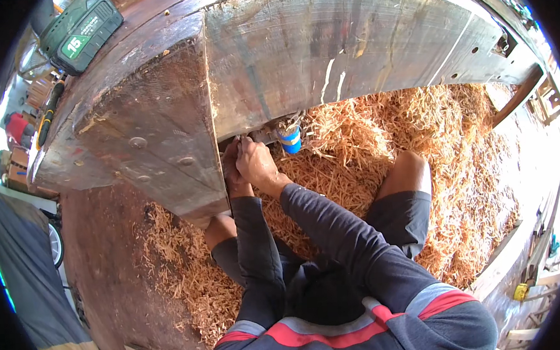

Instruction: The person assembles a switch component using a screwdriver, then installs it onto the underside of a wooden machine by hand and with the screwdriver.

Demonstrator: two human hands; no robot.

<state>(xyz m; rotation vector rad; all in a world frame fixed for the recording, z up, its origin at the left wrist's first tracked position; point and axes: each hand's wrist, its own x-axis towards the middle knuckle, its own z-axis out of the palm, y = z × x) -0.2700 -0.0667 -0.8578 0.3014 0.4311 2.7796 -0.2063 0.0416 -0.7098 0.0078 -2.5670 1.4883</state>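
Observation:
Both my hands are close together at the lower edge of the wooden workbench (pixel 349 44), beside the corner of its thick leg (pixel 157 131). My right hand (pixel 257 162) has its fingers bent and pressed together around something too small to make out. Partly behind it, my left hand (pixel 232 171) is tucked against the leg's edge, its fingers largely hidden. Just right of my hands is a blue cylinder (pixel 289 140) with a pale band, its upper end in the shadow beneath the bench.
Curly wood shavings (pixel 456 159) cover the floor around my bent knees. On the bench top at left stand a green battery pack (pixel 89 36) and a yellow-black hand tool (pixel 50 114). A draped grey cloth (pixel 32 270) hangs at far left. Lumber (pixel 506 258) lies at right.

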